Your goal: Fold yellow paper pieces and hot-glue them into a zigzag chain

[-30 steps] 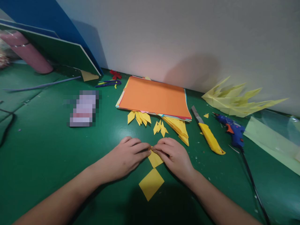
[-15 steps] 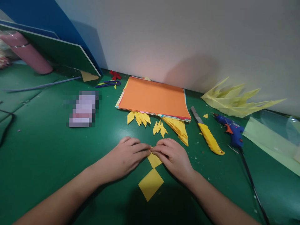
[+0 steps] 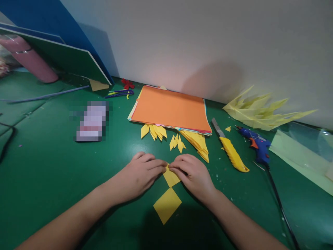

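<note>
From eight o'clock extends the bare left forearm [image 3: 85, 208], from four o'clock the right forearm [image 3: 240, 217]; left hand [image 3: 143, 175] and right hand [image 3: 192, 175] curve palm-down, pinched fingertips almost meeting.

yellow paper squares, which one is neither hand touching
The lower yellow square, wholly uncovered; the upper yellow square has the left hand and right hand at its top corner.

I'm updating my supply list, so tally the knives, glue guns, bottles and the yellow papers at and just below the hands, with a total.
Knife: 1
Glue gun: 1
Bottle: 1
Upper yellow paper and lower yellow paper: 2
Total: 5
</note>
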### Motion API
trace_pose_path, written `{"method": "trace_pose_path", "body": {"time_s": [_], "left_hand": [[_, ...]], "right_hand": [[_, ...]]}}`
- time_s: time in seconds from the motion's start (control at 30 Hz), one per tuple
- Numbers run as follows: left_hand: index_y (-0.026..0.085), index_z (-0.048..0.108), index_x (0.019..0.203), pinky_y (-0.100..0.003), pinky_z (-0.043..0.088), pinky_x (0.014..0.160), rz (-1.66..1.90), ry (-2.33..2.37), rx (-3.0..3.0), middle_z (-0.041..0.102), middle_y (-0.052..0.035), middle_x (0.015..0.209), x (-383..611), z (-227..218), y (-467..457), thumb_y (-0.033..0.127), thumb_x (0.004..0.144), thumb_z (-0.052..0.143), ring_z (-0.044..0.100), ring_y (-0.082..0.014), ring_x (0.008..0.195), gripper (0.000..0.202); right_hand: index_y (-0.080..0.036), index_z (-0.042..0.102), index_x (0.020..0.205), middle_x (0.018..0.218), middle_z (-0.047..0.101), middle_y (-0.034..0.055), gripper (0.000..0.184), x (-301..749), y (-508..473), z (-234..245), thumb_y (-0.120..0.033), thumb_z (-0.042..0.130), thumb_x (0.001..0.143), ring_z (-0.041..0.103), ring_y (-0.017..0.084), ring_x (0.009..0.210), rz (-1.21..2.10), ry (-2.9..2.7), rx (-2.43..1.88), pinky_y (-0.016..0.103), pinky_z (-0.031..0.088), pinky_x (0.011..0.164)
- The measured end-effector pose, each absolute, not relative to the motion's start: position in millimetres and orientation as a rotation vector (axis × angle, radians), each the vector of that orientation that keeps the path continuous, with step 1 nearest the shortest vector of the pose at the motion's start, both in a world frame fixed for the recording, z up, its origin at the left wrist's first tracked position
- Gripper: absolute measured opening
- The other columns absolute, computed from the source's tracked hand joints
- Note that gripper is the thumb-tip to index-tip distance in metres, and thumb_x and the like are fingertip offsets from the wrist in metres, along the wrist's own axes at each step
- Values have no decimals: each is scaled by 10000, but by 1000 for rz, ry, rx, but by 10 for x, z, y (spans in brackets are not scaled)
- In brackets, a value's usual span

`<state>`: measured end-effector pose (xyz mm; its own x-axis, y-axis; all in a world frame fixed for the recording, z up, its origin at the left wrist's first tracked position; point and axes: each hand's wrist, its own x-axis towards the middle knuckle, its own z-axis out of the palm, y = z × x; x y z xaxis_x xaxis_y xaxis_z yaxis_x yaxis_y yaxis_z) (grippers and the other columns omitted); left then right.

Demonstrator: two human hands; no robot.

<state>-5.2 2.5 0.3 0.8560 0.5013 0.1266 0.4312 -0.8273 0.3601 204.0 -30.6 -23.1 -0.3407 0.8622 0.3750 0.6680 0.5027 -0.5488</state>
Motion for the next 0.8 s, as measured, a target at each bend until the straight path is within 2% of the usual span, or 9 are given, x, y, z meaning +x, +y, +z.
{"method": "trace_pose_path", "body": {"time_s": [0.3,0.53,0.8], "left_hand": [[206,560,1160,-348,310,841,284,698,2693,615,-12,1227,-59,9,27,122,938,397,501,-197,975,289],[191,550,1157,-352,306,843,264,706,2751,594,-39,1240,-57,-21,14,135,934,395,489,-205,989,277],[186,586,1117,-349,282,839,365,700,2840,649,-27,1138,-44,-54,15,157,961,367,494,-198,931,271]], "right_hand": [[-186,682,852,803,640,55,171,2046,-313,-214,-207,524,915,547,183,733,375,-2173,-1232,300,446,648],[-178,678,856,827,648,57,183,2068,-299,-189,-194,508,922,536,185,746,364,-2227,-1204,299,436,666],[-174,672,888,861,651,68,220,2118,-289,-166,-172,458,937,524,185,764,301,-2358,-1147,294,443,683]]}}
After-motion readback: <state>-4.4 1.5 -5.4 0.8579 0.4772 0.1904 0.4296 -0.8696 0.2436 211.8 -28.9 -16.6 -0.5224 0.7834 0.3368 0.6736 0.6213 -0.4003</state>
